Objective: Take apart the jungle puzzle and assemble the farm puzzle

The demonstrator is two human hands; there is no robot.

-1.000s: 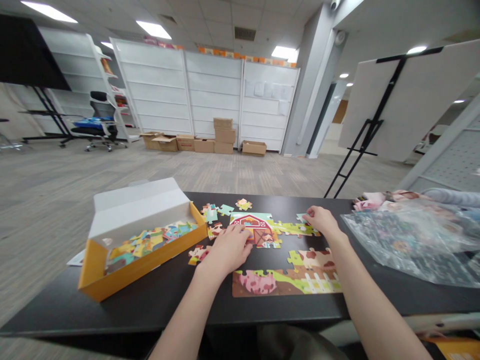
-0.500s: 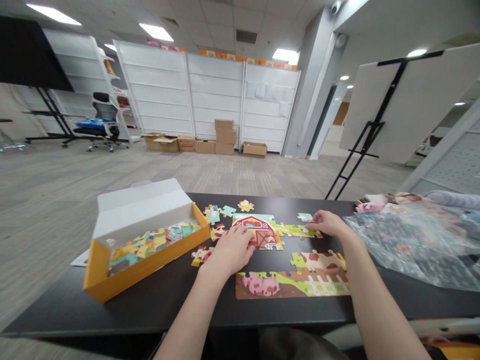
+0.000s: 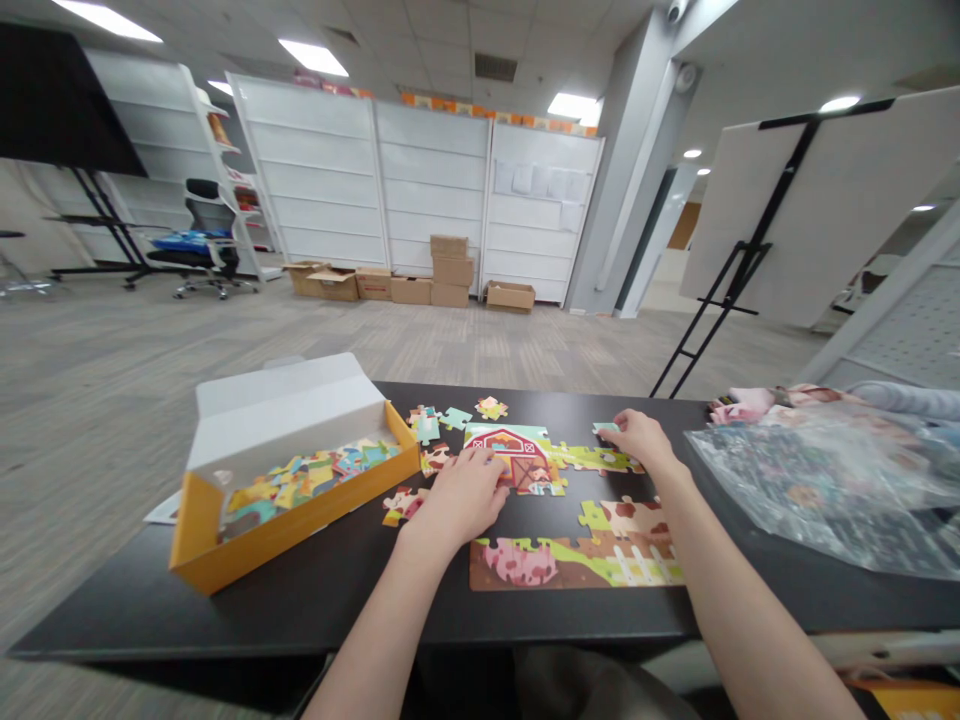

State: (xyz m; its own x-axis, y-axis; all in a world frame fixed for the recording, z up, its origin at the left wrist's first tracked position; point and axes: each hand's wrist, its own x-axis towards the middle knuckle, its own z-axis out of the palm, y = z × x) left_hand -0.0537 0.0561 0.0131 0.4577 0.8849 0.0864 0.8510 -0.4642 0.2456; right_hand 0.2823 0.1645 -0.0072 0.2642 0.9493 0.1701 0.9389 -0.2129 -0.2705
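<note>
My left hand (image 3: 471,490) lies with its fingers spread on the left part of the joined barn section (image 3: 529,462) and holds nothing. My right hand (image 3: 636,438) has its fingertips closed on the right edge of a pale teal puzzle piece (image 3: 604,428). Below that piece, a green strip of joined pieces (image 3: 596,458) runs right from the barn. Nearer to me lies a joined section with a pink pig (image 3: 519,562), a white fence and a spotted cow (image 3: 634,518); my right forearm covers its right end.
An open orange box (image 3: 300,535) of loose pieces stands on the black table (image 3: 330,605) at left. Several loose pieces (image 3: 427,428) lie between box and barn. A clear plastic bag (image 3: 825,490) covers the table's right side, with fabric behind it.
My right hand has moved slightly left and up, from the end of the green strip to the teal piece. My left hand has stayed on the barn section.
</note>
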